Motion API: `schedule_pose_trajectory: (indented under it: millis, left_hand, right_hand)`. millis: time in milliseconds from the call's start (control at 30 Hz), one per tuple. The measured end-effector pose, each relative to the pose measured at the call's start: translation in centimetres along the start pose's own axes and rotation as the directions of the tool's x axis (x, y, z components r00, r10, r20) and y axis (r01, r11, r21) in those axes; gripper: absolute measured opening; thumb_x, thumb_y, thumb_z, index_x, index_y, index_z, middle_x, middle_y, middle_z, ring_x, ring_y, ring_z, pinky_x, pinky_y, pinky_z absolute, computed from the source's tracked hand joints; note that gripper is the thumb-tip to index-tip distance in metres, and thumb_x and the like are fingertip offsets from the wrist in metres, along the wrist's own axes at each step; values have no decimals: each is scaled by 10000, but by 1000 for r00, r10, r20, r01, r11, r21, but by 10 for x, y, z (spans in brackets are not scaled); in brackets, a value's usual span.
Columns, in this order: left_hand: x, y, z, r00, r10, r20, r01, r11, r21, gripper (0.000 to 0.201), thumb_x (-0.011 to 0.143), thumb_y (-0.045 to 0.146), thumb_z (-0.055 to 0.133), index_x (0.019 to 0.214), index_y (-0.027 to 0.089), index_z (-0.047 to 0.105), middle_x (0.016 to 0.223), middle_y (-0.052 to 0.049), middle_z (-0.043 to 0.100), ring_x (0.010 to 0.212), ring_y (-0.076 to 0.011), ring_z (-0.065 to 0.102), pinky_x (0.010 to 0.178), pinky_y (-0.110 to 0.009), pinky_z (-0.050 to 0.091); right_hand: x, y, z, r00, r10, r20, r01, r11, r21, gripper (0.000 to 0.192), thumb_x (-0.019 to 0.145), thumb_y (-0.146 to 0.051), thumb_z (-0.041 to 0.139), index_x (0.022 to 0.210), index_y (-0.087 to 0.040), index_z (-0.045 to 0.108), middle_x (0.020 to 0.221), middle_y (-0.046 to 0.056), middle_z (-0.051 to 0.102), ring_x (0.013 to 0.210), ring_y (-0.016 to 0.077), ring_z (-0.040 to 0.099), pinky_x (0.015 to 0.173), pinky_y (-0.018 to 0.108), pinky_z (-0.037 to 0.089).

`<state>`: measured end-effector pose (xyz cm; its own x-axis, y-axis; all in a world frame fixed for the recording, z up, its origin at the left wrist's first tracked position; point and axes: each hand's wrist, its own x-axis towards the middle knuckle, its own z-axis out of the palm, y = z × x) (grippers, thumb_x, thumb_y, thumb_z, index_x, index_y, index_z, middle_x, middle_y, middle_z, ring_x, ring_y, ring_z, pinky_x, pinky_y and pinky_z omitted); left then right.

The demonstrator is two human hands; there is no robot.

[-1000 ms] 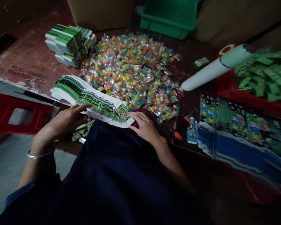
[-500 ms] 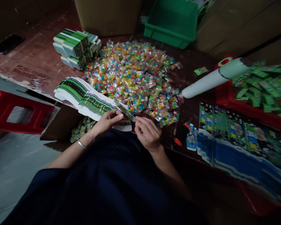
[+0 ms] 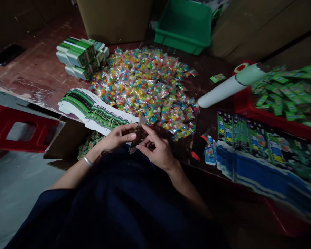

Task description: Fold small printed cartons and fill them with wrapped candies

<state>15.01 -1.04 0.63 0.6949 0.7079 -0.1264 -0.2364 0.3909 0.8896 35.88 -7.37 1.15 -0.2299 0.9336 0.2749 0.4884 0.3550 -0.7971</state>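
- A small printed carton (image 3: 136,139) is held on edge above the wearer's lap, between the two hands, just in front of the near edge of the table (image 3: 38,71).
- The carton is pinched between the thumb and fingers of the left hand (image 3: 118,137); a silver bangle (image 3: 88,160) is worn on that wrist.
- The carton's upper end, where a pale flap is seen, is met by the extended forefinger of the right hand (image 3: 157,147), and the thumb is placed by its lower end; the other fingers are curled. Whether the carton is truly gripped by this hand cannot be told in the dim light.
- A fanned row of flat cartons (image 3: 98,112) is laid along the table edge, beyond the left hand.
- Behind that row, clear packets of coloured candy (image 3: 145,86) are heaped.
- Banded carton bundles (image 3: 76,52) are stacked to the left of the heap, and a green bin (image 3: 182,47) is set behind it.
- To the right, a white and pale-green roll (image 3: 229,88) is propped against a red tub (image 3: 245,103) in which green packs (image 3: 287,93) are piled.
- Dark printed sheets (image 3: 264,141) are spread nearer, beside a blue carton (image 3: 210,152) and a black-and-orange tool (image 3: 198,150).
- Below the table edge, small printed pieces (image 3: 89,143) are held in an open cardboard box (image 3: 63,138), beside a red stool (image 3: 38,133).
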Motion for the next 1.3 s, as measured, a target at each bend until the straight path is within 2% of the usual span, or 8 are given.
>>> schedule_pose_trajectory:
  millis: [200,367,467,633,767,967,1133,1300]
  left_hand:
    - [-7,4,7,996,3,92,-28,961,275,391,909,418,775,1216,176,771,1122,-104,794,1069,-258,717,976,-371,541]
    - [-2,-6,14,986,83,-147,-56,982,180,369,865,493,807,975,141,790,870,-54,771,792,-180,676,762,-280,542]
    - [3,-15,22,937,145,-318,-118,988,102,386,776,500,881,891,148,774,818,-32,744,721,-152,644,691,-255,539]
    - [7,-33,31,819,283,-500,-226,959,172,321,795,446,880,868,173,729,752,6,685,670,-121,619,636,-227,546]
    - [5,-42,30,716,454,-530,-311,887,340,544,796,382,894,1268,252,655,963,-16,696,767,-128,666,715,-245,599]
    - [2,-37,18,870,376,-319,-259,899,353,518,838,399,856,1287,209,683,1166,-92,699,790,-132,664,705,-246,607]
    - [0,-20,11,966,218,-138,-174,945,277,363,856,342,837,1136,157,697,1139,-93,702,812,-131,681,739,-240,597]
    - [-4,-18,14,972,184,-145,-145,958,247,320,881,313,814,1126,159,678,1123,-77,685,773,-101,679,725,-220,599]
  right_hand:
    - [3,0,-11,985,144,94,-160,967,197,289,870,-419,811,947,-233,604,662,-54,706,534,113,646,525,220,495]
    - [1,2,-1,927,245,-283,-159,942,297,356,856,-451,814,1084,-246,633,768,-20,726,648,149,689,596,253,555]
    - [1,2,13,928,239,-285,-162,950,268,340,871,-464,791,1110,-243,692,987,48,769,843,197,733,711,300,607]
    - [0,4,32,886,257,-386,-220,966,138,342,959,-420,695,690,-216,641,617,-38,588,596,131,577,624,259,530]
    - [1,15,45,835,250,-490,-158,962,221,205,944,-410,716,1005,-218,753,820,16,745,705,169,686,688,293,593]
    - [-3,27,49,854,118,-506,-67,991,118,386,976,-353,668,1352,-263,679,1192,110,765,993,239,750,873,393,635]
    - [1,22,35,863,-58,-502,23,997,-74,111,993,-300,625,1043,-260,715,935,55,739,877,216,724,791,369,618]
    - [6,21,31,886,-47,-460,46,999,-14,148,987,-292,641,845,-255,620,1033,61,746,977,224,724,856,391,598]
